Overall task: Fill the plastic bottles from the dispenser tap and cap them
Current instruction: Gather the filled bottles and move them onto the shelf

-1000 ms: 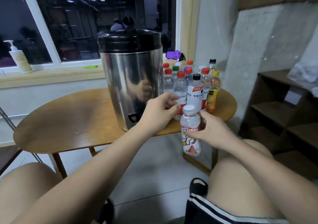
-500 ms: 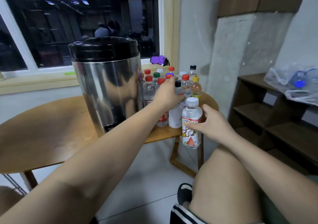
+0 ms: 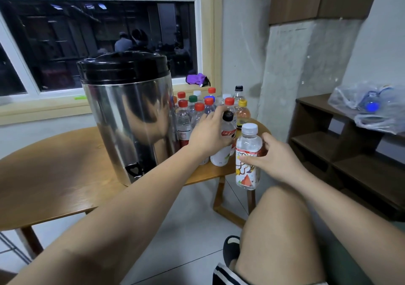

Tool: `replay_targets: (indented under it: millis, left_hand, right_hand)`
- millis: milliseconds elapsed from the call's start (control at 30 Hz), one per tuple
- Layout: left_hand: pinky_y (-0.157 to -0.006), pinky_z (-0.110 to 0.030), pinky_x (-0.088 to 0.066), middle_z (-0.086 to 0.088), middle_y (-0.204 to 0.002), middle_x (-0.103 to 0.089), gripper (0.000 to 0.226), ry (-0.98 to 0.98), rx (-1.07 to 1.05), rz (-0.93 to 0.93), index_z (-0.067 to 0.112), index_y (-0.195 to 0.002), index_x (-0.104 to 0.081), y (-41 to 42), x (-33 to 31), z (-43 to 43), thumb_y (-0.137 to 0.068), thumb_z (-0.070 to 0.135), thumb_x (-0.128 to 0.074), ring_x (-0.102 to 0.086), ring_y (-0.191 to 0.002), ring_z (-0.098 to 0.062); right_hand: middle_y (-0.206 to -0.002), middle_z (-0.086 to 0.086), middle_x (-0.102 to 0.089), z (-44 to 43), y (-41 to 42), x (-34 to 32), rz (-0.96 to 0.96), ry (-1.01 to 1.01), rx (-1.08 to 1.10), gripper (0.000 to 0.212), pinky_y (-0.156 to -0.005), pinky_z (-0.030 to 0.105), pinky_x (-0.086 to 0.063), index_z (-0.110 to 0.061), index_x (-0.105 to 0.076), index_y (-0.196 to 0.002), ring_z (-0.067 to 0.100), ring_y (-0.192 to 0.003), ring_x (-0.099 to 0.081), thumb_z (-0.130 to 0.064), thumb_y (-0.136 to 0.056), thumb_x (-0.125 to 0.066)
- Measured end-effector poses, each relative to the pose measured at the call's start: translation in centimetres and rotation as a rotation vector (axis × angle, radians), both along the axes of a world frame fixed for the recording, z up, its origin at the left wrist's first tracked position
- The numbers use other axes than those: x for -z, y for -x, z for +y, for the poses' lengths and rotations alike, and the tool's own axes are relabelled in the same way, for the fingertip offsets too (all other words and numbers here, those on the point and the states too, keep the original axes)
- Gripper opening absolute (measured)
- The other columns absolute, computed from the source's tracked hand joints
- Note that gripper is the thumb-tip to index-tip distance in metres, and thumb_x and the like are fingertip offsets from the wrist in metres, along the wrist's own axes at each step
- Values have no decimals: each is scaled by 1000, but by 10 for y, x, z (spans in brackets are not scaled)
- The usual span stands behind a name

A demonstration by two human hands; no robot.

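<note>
A steel dispenser (image 3: 129, 118) with a black lid stands on the round wooden table (image 3: 57, 175); its black tap (image 3: 133, 170) faces me low down. My right hand (image 3: 276, 160) holds a clear white-capped bottle (image 3: 247, 155) with a colourful label just off the table's near edge. My left hand (image 3: 208, 135) is wrapped around a tilted black-capped bottle (image 3: 225, 138) with a red-and-white label, at the front of a cluster of several capped bottles (image 3: 203, 107).
A dark wooden shelf unit (image 3: 341, 144) stands at the right, with a plastic bag of bottles (image 3: 370, 107) on top. A purple cloth (image 3: 197, 79) lies on the windowsill. My bare knee (image 3: 282, 225) is below the held bottle.
The view has swung right. My left hand has closed round the black-capped bottle and tipped it toward me. The white-capped bottle stays in my right hand.
</note>
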State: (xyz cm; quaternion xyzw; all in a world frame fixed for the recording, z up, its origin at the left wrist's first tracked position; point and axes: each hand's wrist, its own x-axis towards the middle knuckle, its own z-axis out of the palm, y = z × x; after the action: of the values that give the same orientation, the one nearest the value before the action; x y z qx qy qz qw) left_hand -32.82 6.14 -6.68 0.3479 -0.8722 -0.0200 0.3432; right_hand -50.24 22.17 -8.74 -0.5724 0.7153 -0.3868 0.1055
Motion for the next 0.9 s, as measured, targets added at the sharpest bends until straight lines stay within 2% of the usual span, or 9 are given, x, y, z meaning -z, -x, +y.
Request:
replay_targets:
  millis: [67, 133, 267, 400, 500, 600, 700, 800, 900]
  left_hand:
    - [-63, -27, -51, -3, -129, -70, 96, -103, 13, 50, 32, -154, -29, 1, 4, 3, -81, 43, -90, -69, -93, -20]
    - [-54, -22, -42, -3, -111, -73, 92, -203, 12, 67, 28, -153, -29, 2, 7, 4, -84, 42, -89, -67, -77, -14]
    - [-57, -22, -41, -1, -106, -72, 83, -260, 2, 82, 19, -147, -40, 1, 7, 5, -85, 41, -90, -67, -86, -19]
    - [-57, -19, -44, 3, -106, -73, 87, -262, 32, 108, 18, -146, -45, -11, -1, 17, -82, 53, -91, -64, -79, -7]
    - [-70, -25, -58, 8, -110, -74, 95, -271, 39, 147, 19, -151, -47, -34, -22, 35, -77, 59, -92, -66, -86, -2]
    - [-81, -23, -61, 14, -125, -72, 92, -281, 39, 211, 25, -148, -53, -69, -52, 59, -73, 59, -94, -69, -101, -3]
    - [-76, -17, -61, 18, -114, -76, 74, -330, 40, 295, 31, -134, -61, -114, -85, 81, -73, 53, -96, -72, -96, 7]
    - [-77, -24, -65, 17, -110, -77, 69, -385, 21, 358, 32, -130, -62, -161, -113, 100, -74, 49, -97, -74, -96, 6]
    - [-78, -30, -67, 15, -108, -79, 64, -394, -29, 413, 32, -125, -63, -209, -131, 111, -73, 45, -98, -77, -96, 1]
  right_hand:
    - [-111, -17, -76, 0, 1, 0, -13, 3, -2, 59, -84, 34, -62, -32, -65, -115, 2, -100, -72, -63, -73, -93]
    - [-114, -16, -76, 1, 0, -1, -23, 2, -10, 60, -87, 36, -63, -33, -65, -117, 3, -102, -73, -62, -73, -93]
    - [-116, -15, -77, 3, -5, -5, -46, 5, -23, 58, -87, 35, -63, -33, -65, -119, 5, -103, -73, -59, -75, -93]
    - [-113, -18, -78, 6, -8, -13, -73, 33, -41, 60, -90, 38, -63, -33, -67, -118, 2, -102, -74, -61, -72, -95]
    - [-121, -18, -76, 12, -14, -26, -99, 49, -95, 66, -94, 37, -63, -37, -65, -130, 2, -107, -73, -57, -74, -94]
    - [-122, -19, -76, 19, -24, -47, -134, 97, -152, 60, -97, 40, -63, -45, -64, -125, 1, -109, -73, -47, -75, -96]
    - [-124, -21, -76, 23, -42, -71, -141, 107, -226, 66, -102, 42, -61, -46, -64, -130, 0, -113, -72, -51, -73, -96]
    - [-124, -27, -75, 20, -73, -92, -138, 131, -316, 71, -101, 41, -60, -48, -64, -132, -3, -115, -71, -58, -69, -96]
    - [-120, -26, -76, 13, -117, -113, -164, 137, -416, 64, -96, 35, -62, -41, -66, -130, -5, -110, -72, -44, -74, -96]
